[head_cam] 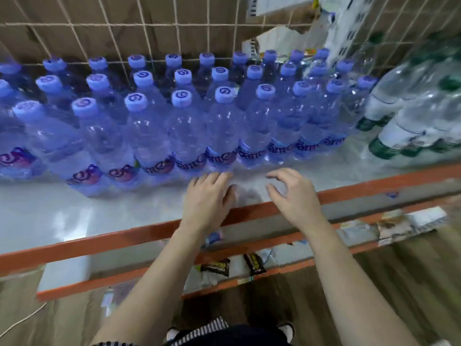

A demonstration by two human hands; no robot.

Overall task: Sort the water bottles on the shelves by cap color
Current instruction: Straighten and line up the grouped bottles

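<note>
In the head view, three rows of blue-capped bottles (pixel 182 126) are seen standing upright on the shelf (pixel 74 216), against the wire grid (pixel 149 24) at the back. Nine caps can be counted in the front row. The two rows behind are of similar length, so about thirty are shown in all, though the left edge is blurred. Just beside them on the right, a smaller group of green-capped bottles (pixel 409 96) is seen, at least four, too smeared for an exact count.

The blue-capped bottles are made of clear, blue-tinted plastic, with pale blue caps marked by a dark swirl and a purple-lettered label low on each. The green-capped ones are clear, with white and green labels.

Two bare hands are held over the front of the shelf, just past the orange rail (pixel 99 242). The left hand (pixel 209 196) is spread with nearly straight fingers, whose tips reach the foot of the front row; contact cannot be confirmed. The right hand (pixel 293 196) is loosely curled, thumb and fingers apart, and nothing is held in it
</note>
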